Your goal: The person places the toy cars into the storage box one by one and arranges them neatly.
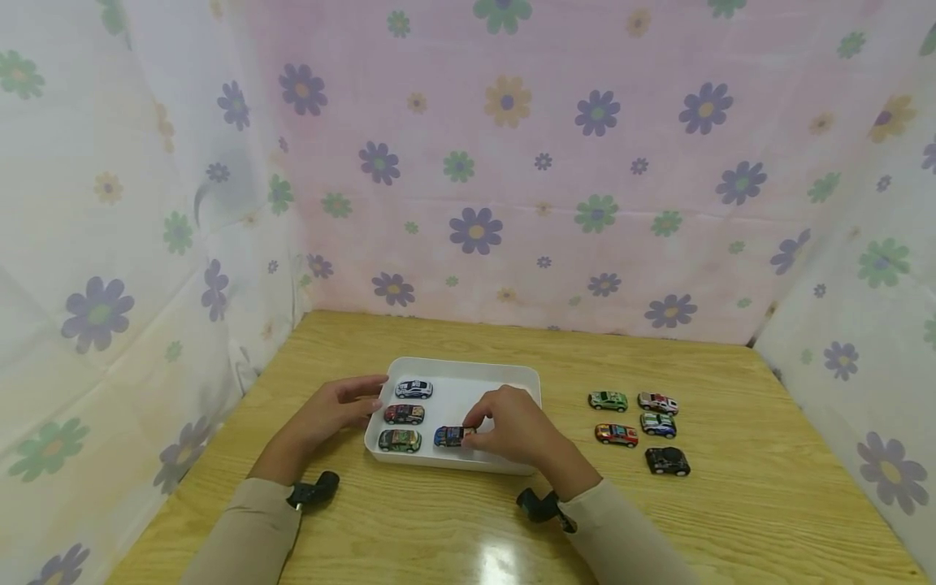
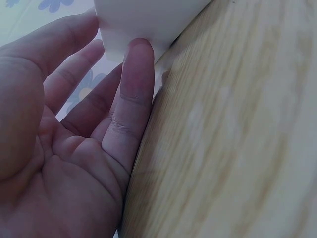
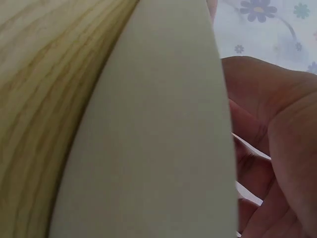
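Pinching the blue toy car (image 1: 448, 436) with thumb and fingers, the right hand (image 1: 514, 428) works inside the white tray (image 1: 468, 387), close to its front edge. The left hand (image 1: 325, 416), fingers relaxed, touches the tray's left edge, where three other cars (image 1: 404, 414) stand inside.
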A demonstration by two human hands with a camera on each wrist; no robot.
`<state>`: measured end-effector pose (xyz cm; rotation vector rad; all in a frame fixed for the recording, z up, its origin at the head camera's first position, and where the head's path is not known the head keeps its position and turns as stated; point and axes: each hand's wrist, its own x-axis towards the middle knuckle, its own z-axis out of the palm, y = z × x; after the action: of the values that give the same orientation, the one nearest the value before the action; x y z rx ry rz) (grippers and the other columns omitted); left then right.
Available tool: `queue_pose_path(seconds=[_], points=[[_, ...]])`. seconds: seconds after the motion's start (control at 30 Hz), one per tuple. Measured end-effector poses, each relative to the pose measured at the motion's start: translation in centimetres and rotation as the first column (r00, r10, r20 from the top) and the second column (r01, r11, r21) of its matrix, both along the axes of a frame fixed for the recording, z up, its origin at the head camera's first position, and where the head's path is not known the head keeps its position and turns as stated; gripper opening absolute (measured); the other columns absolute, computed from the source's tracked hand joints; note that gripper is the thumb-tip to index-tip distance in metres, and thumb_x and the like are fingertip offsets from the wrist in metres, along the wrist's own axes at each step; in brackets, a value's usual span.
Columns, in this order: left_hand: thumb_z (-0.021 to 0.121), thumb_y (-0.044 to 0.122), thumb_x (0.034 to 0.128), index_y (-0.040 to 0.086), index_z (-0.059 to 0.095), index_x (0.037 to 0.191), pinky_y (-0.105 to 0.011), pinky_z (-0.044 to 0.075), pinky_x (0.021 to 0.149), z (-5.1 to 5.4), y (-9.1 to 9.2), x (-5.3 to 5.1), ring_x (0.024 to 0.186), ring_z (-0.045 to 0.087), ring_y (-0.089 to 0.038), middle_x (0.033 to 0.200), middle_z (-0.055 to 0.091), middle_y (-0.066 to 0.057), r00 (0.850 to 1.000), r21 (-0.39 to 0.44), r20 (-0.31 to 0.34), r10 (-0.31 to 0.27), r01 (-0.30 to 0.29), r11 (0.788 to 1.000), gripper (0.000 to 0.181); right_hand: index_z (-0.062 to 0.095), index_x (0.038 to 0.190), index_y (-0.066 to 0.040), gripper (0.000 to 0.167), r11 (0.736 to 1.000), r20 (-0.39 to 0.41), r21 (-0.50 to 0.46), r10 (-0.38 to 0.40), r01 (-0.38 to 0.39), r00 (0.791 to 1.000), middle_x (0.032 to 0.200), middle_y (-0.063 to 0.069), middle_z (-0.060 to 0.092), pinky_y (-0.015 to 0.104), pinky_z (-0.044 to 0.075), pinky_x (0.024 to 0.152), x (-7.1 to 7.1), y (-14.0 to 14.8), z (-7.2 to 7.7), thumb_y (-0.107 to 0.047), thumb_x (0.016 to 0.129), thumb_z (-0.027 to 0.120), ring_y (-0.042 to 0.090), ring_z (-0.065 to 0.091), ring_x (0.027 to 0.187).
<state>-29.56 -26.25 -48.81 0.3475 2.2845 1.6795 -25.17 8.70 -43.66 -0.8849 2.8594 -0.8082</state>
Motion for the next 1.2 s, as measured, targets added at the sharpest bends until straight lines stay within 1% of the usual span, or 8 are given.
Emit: queue_pose_path(seconds=[0.2, 0.37, 0.53, 0.63, 0.8, 0.87, 1.03, 1.2], points=[[0.076, 0.035, 0.0954, 0.018, 0.057, 0.15, -0.035, 0.061, 0.089, 0.05, -0.01, 0.02, 0.126, 0.062, -0.028, 0.151, 0.056, -0.014, 1.0, 0.001, -0.004, -0.001, 0.001, 1.0, 0.06, 0.084, 0.094, -0.029, 0.012, 1.0, -0.026, 0.012, 0.017, -0.017, 1.0, 0.096, -0.018, 0.076, 0.034, 0.052, 0.088, -0.14, -0.1, -0.63, -0.037, 0.085, 0.086, 0.008, 0.066, 0.097], [0.076, 0.035, 0.0952, 0.018, 0.057, 0.15, -0.034, 0.061, 0.091, -0.05, -0.05, -0.03, 0.128, 0.061, -0.029, 0.151, 0.056, -0.013, 1.0, -0.004, -0.005, -0.001, 0.001, 1.0, 0.06, 0.084, 0.094, -0.028, 0.012, 1.0, -0.031, 0.015, 0.022, -0.022, 0.999, 0.097, -0.016, 0.076, 0.038, 0.052, 0.091, -0.06, -0.12, -0.66, -0.036, 0.085, 0.086, 0.011, 0.066, 0.097], [0.076, 0.035, 0.0953, 0.019, 0.057, 0.15, -0.035, 0.061, 0.092, -0.15, -0.06, -0.05, 0.13, 0.06, -0.03, 0.152, 0.056, -0.013, 1.0, -0.01, -0.007, -0.001, 0.001, 1.0, 0.06, 0.084, 0.094, -0.028, 0.012, 1.0, -0.041, 0.015, 0.013, -0.013, 0.999, 0.095, -0.016, 0.076, 0.036, 0.052, 0.089, 0.02, -0.12, -0.68, -0.036, 0.085, 0.086, 0.013, 0.067, 0.095], [0.075, 0.035, 0.0957, 0.019, 0.057, 0.15, -0.035, 0.061, 0.092, -0.21, -0.12, 0.0, 0.13, 0.06, -0.03, 0.152, 0.056, -0.012, 1.0, -0.019, -0.008, 0.0, 0.0, 1.0, 0.059, 0.084, 0.094, -0.028, 0.012, 1.0, -0.038, 0.018, 0.008, -0.007, 0.999, 0.095, -0.016, 0.076, 0.036, 0.052, 0.089, 0.05, -0.12, -0.75, -0.036, 0.085, 0.086, 0.013, 0.067, 0.094], [0.076, 0.034, 0.0955, 0.019, 0.057, 0.149, -0.034, 0.06, 0.093, -0.1, -0.08, 0.15, 0.13, 0.06, -0.03, 0.151, 0.056, -0.013, 1.0, -0.016, -0.005, 0.006, -0.006, 1.0, 0.059, 0.085, 0.093, -0.028, 0.012, 1.0, -0.016, 0.029, -0.004, 0.005, 1.0, 0.096, -0.016, 0.076, 0.04, 0.052, 0.094, 0.12, -0.17, -0.73, -0.036, 0.084, 0.086, 0.013, 0.067, 0.097], [0.076, 0.034, 0.0952, 0.019, 0.057, 0.149, -0.034, 0.06, 0.092, -0.01, -0.03, 0.17, 0.13, 0.06, -0.03, 0.151, 0.057, -0.013, 1.0, -0.01, -0.004, 0.008, -0.008, 1.0, 0.059, 0.085, 0.092, -0.028, 0.012, 0.999, -0.016, 0.032, -0.006, 0.007, 1.0, 0.096, -0.016, 0.076, 0.041, 0.052, 0.095, 0.14, -0.19, -0.7, -0.036, 0.084, 0.086, 0.014, 0.067, 0.098], [0.076, 0.031, 0.096, 0.017, 0.057, 0.149, -0.033, 0.061, 0.09, 0.13, 0.02, 0.19, 0.126, 0.062, -0.028, 0.15, 0.058, -0.013, 1.0, 0.001, -0.009, 0.007, -0.007, 1.0, 0.058, 0.085, 0.092, -0.028, 0.012, 0.999, -0.047, 0.045, -0.002, 0.004, 0.999, 0.095, -0.016, 0.076, 0.041, 0.053, 0.093, 0.14, -0.22, -0.74, -0.036, 0.083, 0.087, 0.014, 0.068, 0.096], [0.075, 0.029, 0.0964, 0.015, 0.056, 0.15, -0.033, 0.061, 0.089, 0.06, -0.04, 0.14, 0.121, 0.065, -0.022, 0.149, 0.058, -0.015, 1.0, 0.002, -0.017, 0.003, -0.003, 1.0, 0.058, 0.085, 0.091, -0.029, 0.012, 0.998, -0.067, 0.061, 0.003, 0.001, 0.998, 0.094, -0.017, 0.076, 0.042, 0.052, 0.093, 0.07, -0.22, -0.92, -0.036, 0.082, 0.087, 0.012, 0.068, 0.095]])
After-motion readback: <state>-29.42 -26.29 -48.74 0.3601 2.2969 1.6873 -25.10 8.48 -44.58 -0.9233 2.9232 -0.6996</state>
